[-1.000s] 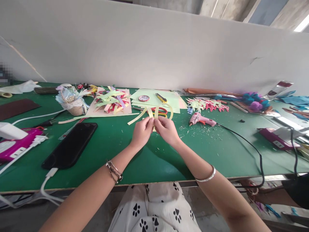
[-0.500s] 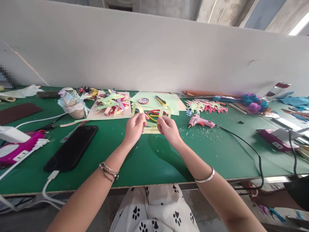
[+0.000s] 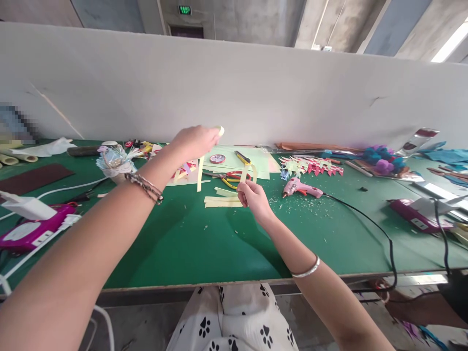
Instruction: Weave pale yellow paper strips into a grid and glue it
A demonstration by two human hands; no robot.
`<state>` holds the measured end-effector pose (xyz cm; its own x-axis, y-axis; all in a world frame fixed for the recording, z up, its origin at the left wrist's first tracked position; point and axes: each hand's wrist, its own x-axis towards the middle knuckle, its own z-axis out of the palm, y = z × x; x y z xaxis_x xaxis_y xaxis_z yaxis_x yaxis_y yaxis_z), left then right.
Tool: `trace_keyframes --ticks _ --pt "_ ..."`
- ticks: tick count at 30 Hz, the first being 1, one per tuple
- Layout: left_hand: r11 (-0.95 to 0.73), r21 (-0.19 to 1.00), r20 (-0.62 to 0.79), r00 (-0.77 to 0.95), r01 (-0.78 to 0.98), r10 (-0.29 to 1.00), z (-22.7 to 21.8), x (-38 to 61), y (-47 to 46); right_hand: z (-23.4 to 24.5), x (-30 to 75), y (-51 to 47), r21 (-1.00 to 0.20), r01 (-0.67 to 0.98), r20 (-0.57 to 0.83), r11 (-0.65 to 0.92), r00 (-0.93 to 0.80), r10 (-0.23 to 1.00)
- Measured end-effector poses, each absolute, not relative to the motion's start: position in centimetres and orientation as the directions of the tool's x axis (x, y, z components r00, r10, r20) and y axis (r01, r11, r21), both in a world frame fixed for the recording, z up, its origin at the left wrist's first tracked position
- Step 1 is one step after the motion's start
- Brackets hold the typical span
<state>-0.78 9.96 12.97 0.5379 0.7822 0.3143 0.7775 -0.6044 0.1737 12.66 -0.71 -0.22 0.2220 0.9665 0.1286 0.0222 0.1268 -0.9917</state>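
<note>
My left hand (image 3: 197,140) is raised above the back of the table, fingers closed on a pale yellow paper strip (image 3: 200,174). One part of that strip hangs below the hand, and a short curl pokes out at the fingertips. Lower and to the right, my right hand (image 3: 255,199) pinches another pale yellow strip, bent into a loop (image 3: 255,171) that stands up above the fingers. Just beneath lie several flat yellow strips (image 3: 223,201). Behind the right hand are hand tools with red and yellow handles (image 3: 231,181), partly hidden.
A pink glue gun (image 3: 302,188) lies right, its black cord trailing over the front edge. Green paper sheets (image 3: 263,165), a utility knife (image 3: 242,157) and a round tape roll (image 3: 217,159) lie behind. Folded red-white paper pieces (image 3: 321,167), a small basket (image 3: 115,163) and purple power strips (image 3: 417,214) stand around.
My left hand has lifted up and away from the right hand, taking its strip along; the forearm now hides the phone. My right hand stays about where it was. The view has tilted up slightly.
</note>
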Motion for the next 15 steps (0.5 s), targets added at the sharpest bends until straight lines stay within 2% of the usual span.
trace_keyframes --ticks 3,8,12,15 --pt "-0.701 0.126 0.311 0.643 0.702 0.700 15.1 -1.9 11.1 -0.4 12.6 -0.6 -0.992 0.039 0.125 0.119 0.207 0.970" --pt "-0.598 0.166 0.231 0.558 0.784 0.797 15.4 -7.5 13.4 -0.4 12.1 -0.7 -0.992 0.050 0.119 0.112 0.183 0.976" --pt "-0.391 0.251 -0.099 0.425 0.885 0.900 12.5 -13.2 16.0 -0.5 12.0 -0.8 -0.993 0.061 0.113 0.104 0.166 0.980" --pt "-0.320 0.342 -0.009 0.344 0.884 0.939 10.2 -16.8 17.1 -0.7 12.0 -0.8 -0.992 0.073 0.110 0.099 0.158 0.981"
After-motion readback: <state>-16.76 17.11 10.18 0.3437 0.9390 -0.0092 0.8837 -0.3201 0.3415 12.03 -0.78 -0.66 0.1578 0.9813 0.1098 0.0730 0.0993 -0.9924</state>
